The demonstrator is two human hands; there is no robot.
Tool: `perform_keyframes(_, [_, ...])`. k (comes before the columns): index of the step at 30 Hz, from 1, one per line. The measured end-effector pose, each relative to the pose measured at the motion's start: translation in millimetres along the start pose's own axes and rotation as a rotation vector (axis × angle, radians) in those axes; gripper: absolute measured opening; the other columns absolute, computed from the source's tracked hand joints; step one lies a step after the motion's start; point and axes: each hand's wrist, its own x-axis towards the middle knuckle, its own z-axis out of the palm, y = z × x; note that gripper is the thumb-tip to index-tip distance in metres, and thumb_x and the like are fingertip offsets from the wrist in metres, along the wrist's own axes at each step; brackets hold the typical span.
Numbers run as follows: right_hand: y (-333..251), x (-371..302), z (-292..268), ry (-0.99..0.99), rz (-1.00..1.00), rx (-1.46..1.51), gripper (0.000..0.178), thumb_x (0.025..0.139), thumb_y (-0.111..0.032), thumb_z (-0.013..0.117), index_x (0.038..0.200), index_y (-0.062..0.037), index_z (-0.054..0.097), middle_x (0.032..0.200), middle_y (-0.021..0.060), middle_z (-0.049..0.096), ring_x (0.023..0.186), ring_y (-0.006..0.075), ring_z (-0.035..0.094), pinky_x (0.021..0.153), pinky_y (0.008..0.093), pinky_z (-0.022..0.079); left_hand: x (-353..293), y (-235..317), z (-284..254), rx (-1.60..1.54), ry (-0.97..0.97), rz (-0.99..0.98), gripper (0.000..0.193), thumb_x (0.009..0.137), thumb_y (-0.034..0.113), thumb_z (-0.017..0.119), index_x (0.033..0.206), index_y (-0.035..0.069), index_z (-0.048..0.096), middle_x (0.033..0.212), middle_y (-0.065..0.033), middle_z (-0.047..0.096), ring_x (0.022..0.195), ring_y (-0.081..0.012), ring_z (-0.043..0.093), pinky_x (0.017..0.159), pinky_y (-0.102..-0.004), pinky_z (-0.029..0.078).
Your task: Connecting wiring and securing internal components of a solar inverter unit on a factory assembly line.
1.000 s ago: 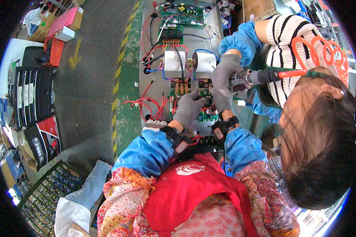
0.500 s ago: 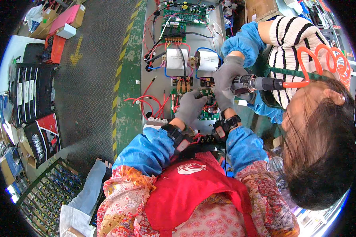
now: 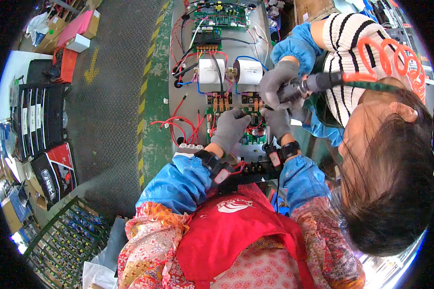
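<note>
My left hand (image 3: 231, 129), in a grey glove, rests over the left part of a green circuit board (image 3: 253, 138) with its fingers curled and fingertips pressed together. At the board's upper right, my right hand (image 3: 278, 124), also gloved in grey, has its fingers bent inward against the board's edge. What either hand pinches is hidden beneath the fingers. Just above my right hand, a co-worker's gloved hand (image 3: 276, 83) grips a dark power screwdriver (image 3: 309, 85) with a coiled orange air hose (image 3: 369, 53). Copper-coloured terminals (image 3: 221, 103) sit above the board.
Two white cylinders (image 3: 212, 71) and another green board (image 3: 224, 17) lie farther up the grey metal panel (image 3: 236, 43). Loose red wires (image 3: 178, 126) stick out on the left. The co-worker's head (image 3: 388, 168) leans in from the right. A yellow-striped edge (image 3: 144, 103) borders the walkway.
The co-worker's hand and screwdriver have lifted and tilted away from the board, uncovering more of my right hand. My right hand has shifted slightly; my left stays nearly in place.
</note>
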Motion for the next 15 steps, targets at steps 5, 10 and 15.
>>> perform_keyframes(5, [11.8,5.3,1.6,0.083,-0.343,-0.078,0.048,0.069,-0.024,0.073,0.109,-0.0004,0.059,0.096,0.0197,0.067,0.091,0.0373,0.064,0.082,0.0424,0.048,0.9,1.8,1.5,-0.01,-0.012,0.017,0.027,0.085,0.018,0.066,0.098,-0.005,0.066,0.077,-0.0061,0.067,0.067,-0.0099,0.056,0.06,-0.0279,0.046])
perform_keyframes(10, [3.7,0.6,-0.6,0.079,-0.196,-0.247,0.051,0.07,-0.026,0.072,0.111,0.001,0.057,0.098,0.0237,0.065,0.093,0.0378,0.063,0.082,0.0426,0.048,0.2,2.8,4.3,-0.048,-0.021,0.042,0.025,0.085,0.019,0.067,0.093,-0.004,0.066,0.072,-0.004,0.064,0.062,-0.0083,0.053,0.055,-0.0271,0.043])
perform_keyframes(15, [1.3,-13.9,-10.8,0.02,-0.298,-0.119,0.037,0.075,-0.023,0.068,0.101,0.0022,0.062,0.092,0.0227,0.067,0.086,0.0377,0.064,0.079,0.042,0.049,13.8,-17.2,9.2,-0.178,-0.036,-0.006,0.022,0.085,0.017,0.067,0.094,-0.004,0.067,0.071,-0.0027,0.064,0.062,-0.0083,0.053,0.056,-0.0263,0.043])
